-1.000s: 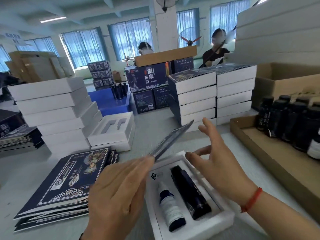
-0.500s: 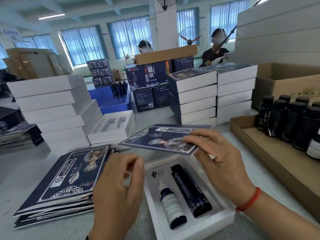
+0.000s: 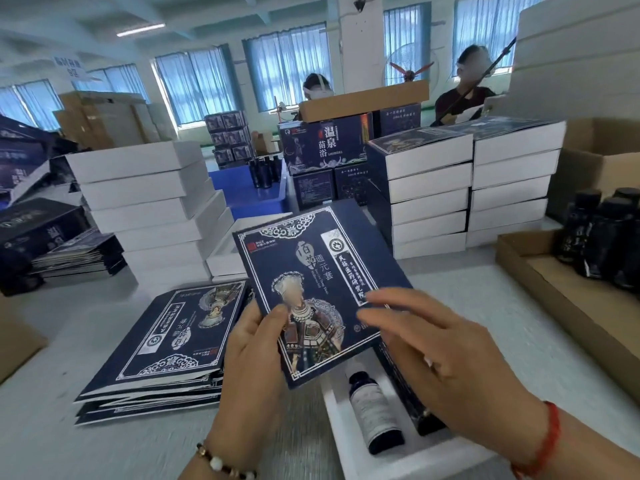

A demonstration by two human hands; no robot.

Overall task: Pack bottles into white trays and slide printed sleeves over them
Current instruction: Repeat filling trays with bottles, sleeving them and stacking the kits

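The printed sleeve (image 3: pixel 311 285), navy with a silver border and costumed figure, tilts above the white tray (image 3: pixel 346 431). The left hand (image 3: pixel 252 362) pinches its near-left edge; the right hand (image 3: pixel 440 358) rests open-fingered on it, hiding the tray's right bottle. A small bottle (image 3: pixel 374 410) lies exposed. Flat sleeves (image 3: pixel 166 344) are stacked left.

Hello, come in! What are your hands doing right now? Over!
Left hand grips sleeve; right hand open, fingers touching it. Tray holds two bottles, uncovered. Nothing blocking.
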